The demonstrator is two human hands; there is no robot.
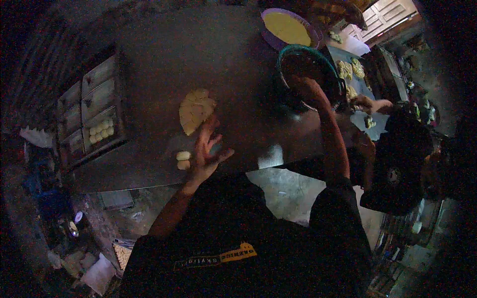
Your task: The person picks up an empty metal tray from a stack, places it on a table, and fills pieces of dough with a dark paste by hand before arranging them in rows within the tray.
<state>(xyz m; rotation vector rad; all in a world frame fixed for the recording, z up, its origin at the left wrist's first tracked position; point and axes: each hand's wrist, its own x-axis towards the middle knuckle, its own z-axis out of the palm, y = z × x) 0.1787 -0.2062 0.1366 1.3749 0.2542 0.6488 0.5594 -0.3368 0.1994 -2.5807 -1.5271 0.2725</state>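
My left hand (206,148) hovers at or rests on the dark table, fingers spread and nothing seen in it. Just beyond its fingertips lies a fan of overlapping flat pale dough pieces (195,108). Two small dough rolls (183,160) sit beside that hand, on its left. My right hand (309,88) reaches down into a dark basin with a green rim (280,54). Its fingers, and whatever the basin holds, are lost in shadow.
A purple basin (265,33) of pale yellow contents stands behind the green-rimmed one. At the left is a divided wooden tray (102,79) with dough balls (102,131) in one compartment. A co-worker's hand (365,103) touches a tray (368,88) with dough pieces at the right.
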